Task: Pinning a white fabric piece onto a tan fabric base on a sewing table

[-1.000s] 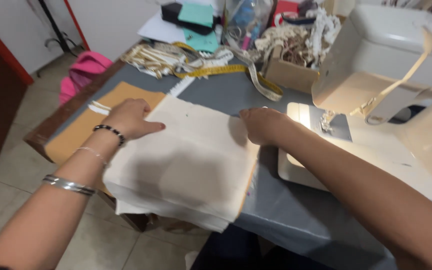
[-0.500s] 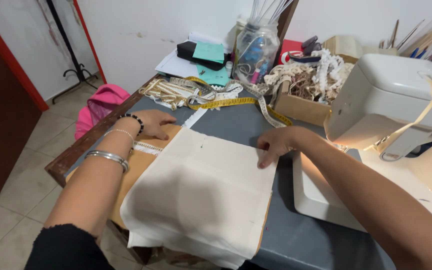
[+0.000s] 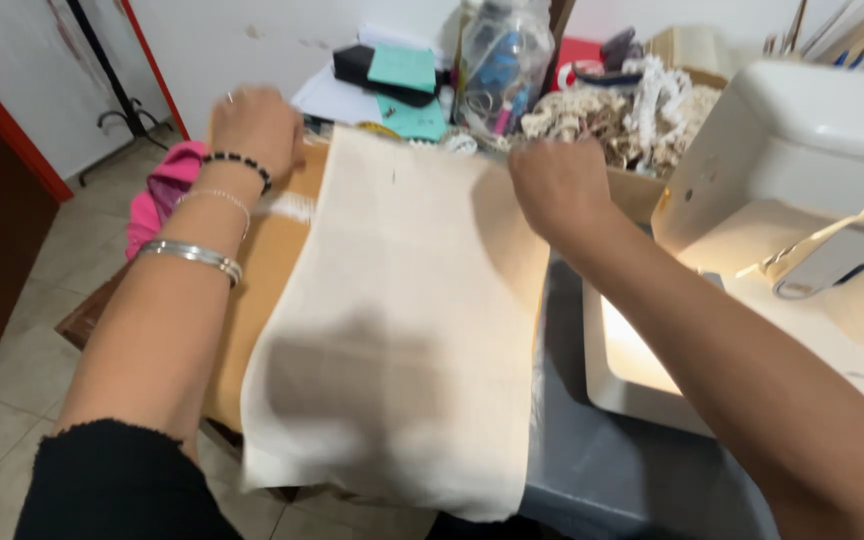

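Cream cloth [image 3: 402, 330] (lower table hidden)

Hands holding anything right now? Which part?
Yes. Both hands hold the cream fabric piece by its top edge: left hand at the upper left corner, right hand at the upper right corner. The rest hangs down.

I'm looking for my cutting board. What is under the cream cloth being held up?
Under the cream cloth a brown board shows along its left edge, with the grey table to the right. Whatever lies beneath the cloth's middle is covered.
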